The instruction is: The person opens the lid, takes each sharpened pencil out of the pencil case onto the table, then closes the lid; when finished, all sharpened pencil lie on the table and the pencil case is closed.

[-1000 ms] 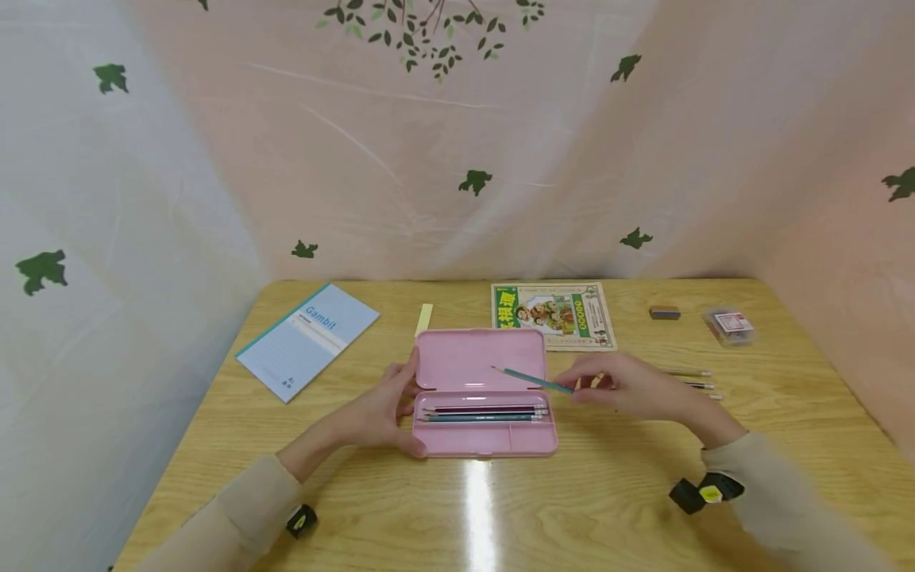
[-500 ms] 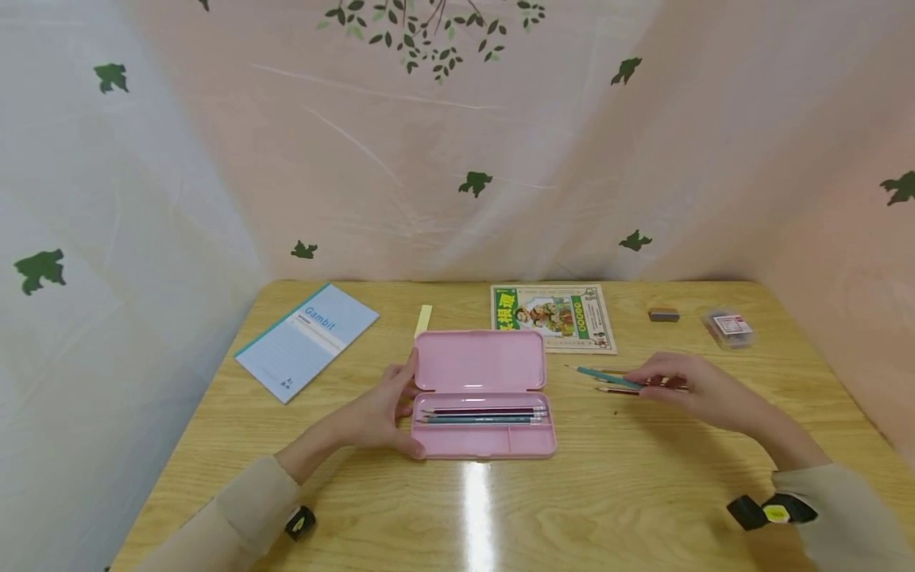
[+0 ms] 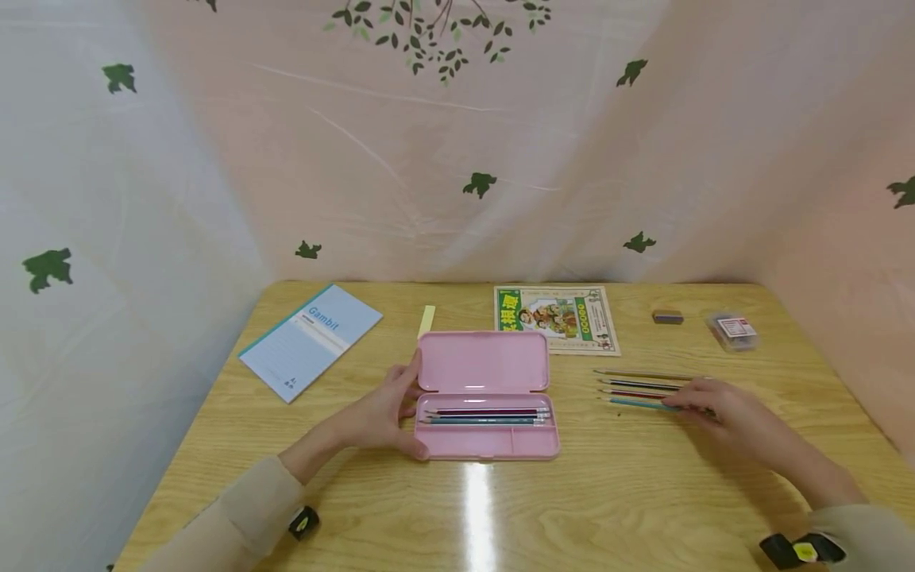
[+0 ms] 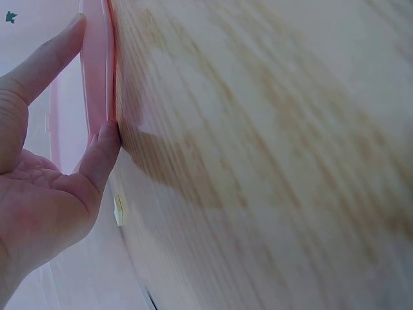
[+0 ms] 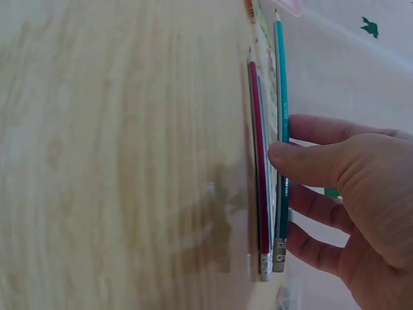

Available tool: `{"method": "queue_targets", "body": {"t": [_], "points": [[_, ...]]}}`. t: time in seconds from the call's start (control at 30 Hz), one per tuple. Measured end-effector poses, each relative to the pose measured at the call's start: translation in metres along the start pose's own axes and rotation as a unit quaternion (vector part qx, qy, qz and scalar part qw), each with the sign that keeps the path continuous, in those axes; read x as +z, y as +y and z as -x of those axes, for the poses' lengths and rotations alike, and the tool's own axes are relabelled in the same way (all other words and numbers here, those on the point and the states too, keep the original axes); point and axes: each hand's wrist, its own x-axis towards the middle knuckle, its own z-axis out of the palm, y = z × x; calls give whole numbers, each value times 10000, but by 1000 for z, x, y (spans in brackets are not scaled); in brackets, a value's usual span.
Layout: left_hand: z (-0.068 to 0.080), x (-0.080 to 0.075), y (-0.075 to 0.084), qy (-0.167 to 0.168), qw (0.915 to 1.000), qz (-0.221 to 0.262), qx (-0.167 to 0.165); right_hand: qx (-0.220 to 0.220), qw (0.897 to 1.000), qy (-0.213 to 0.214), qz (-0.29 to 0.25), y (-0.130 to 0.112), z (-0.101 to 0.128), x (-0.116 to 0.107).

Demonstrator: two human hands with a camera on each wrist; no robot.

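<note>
At three o'clock from the open pink plastic pencil case [image 3: 461,442], head view: right hand [image 3: 725,411] pinches slim teal wooden pencil [image 3: 635,403], long axis nine-to-three, tip toward nine; left hand [image 3: 382,415] grips case's nine-o'clock end. Left wrist view: case toward one o'clock. Right wrist view: tip at twelve, thumb opposing fingers.

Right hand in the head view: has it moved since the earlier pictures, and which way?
Yes, to the person's right. Judged against the illustrated booklet, the right hand, once in line with its right edge, now lies wholly beyond it.
</note>
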Motion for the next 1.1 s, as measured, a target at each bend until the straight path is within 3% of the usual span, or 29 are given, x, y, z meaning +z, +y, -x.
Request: {"method": "queue_targets", "body": {"t": [0.3,1.1], "points": [[0,1,0,-20,9999,-21,131,-147,9991,208,349,9,12,8],[-1,0,-2,-20,9999,32,104,-54,9982,-52,602,15,9,8]]}}
